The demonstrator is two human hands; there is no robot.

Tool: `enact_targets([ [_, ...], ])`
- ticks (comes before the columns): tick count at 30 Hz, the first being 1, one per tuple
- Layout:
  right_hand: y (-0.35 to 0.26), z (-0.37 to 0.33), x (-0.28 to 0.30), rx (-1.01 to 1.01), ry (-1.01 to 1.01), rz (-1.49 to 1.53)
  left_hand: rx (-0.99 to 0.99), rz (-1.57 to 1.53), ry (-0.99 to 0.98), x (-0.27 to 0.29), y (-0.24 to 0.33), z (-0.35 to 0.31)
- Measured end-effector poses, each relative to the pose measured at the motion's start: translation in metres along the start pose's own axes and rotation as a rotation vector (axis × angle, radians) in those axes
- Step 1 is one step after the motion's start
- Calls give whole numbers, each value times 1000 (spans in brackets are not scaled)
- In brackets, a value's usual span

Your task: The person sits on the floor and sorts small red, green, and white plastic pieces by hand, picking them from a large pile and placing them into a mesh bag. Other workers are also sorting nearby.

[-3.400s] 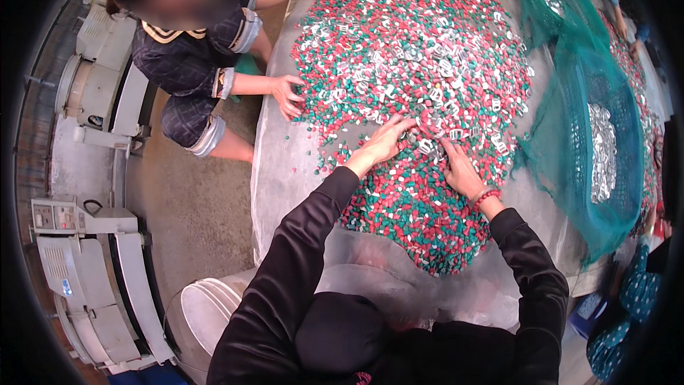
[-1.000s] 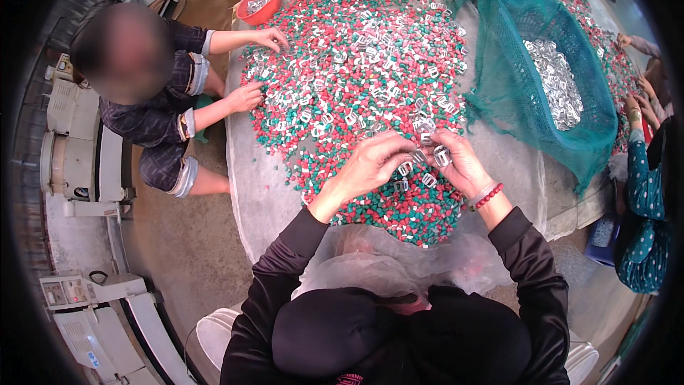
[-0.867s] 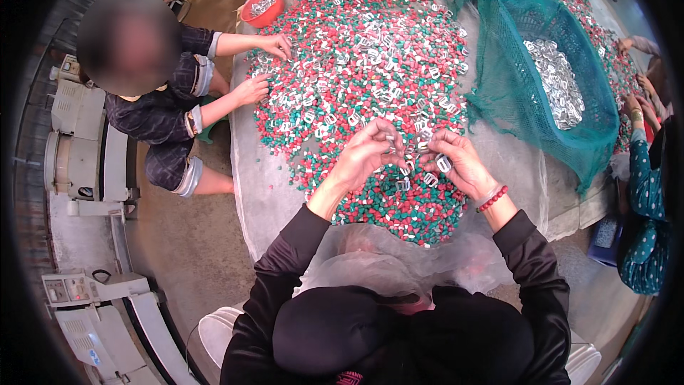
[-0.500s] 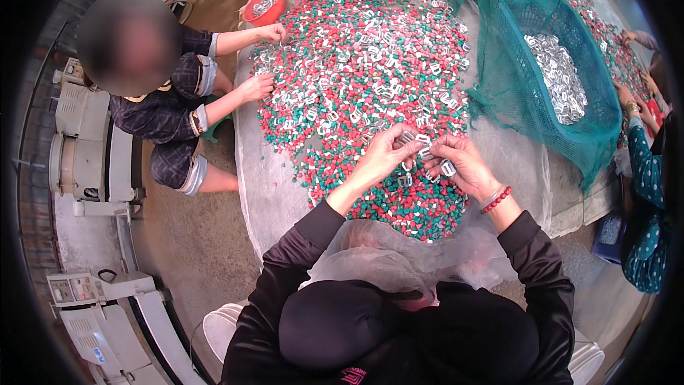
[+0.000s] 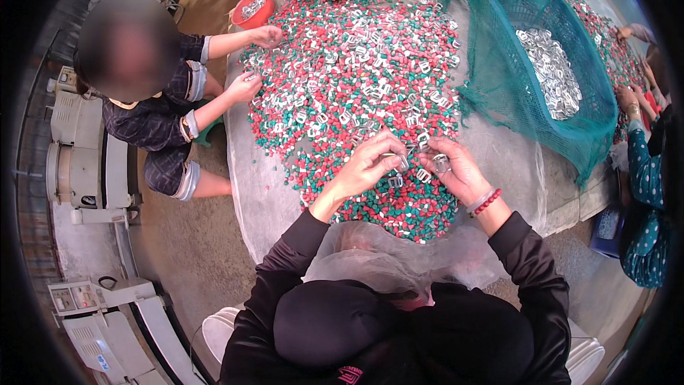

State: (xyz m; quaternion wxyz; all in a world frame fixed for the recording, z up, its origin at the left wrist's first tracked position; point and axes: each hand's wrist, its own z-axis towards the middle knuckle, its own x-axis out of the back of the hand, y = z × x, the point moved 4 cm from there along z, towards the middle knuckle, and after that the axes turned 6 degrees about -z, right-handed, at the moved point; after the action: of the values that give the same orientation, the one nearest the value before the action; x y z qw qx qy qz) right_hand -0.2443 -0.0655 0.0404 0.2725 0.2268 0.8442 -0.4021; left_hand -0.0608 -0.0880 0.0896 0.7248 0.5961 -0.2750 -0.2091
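L hand moved off R hand, fingers pinched close, w/ metal pcs

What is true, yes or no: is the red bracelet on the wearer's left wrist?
No, the red bracelet circles the right wrist.

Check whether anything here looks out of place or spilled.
Nothing much stands out. A few chips lie loose on the sheet left of the pile, apart from the rest, so they look scattered. No damage shows on the buckles in the left hand and right hand, though they are small.
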Motion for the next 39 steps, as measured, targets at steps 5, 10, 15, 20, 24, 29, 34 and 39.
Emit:
enact_targets([
  [5,-9,-6,-1,5,-137,-55,312,-982,319,-11,-30,2],
  [10,1,-8,-7,-156,-266,105,589,-938,328,-26,-60,5],
  [15,-1,-7,-7,-189,-328,148,614,-808,453,-18,-74,1],
  [20,-9,-7,3,-86,-307,-84,544,-1401,529,10,-67,0],
  [24,-8,-1,14,3,-215,-212,472,-1303,258,-3,-50,2],
  [29,3,-2,19,-63,-131,27,408,-205,137,-24,-39,9],
  [34,3,-15,13,-32,-173,-322,29,382,98,-33,-23,4],
  [39,4,-20,16,-142,-156,-440,-34,470,93,-29,-8,-3],
])
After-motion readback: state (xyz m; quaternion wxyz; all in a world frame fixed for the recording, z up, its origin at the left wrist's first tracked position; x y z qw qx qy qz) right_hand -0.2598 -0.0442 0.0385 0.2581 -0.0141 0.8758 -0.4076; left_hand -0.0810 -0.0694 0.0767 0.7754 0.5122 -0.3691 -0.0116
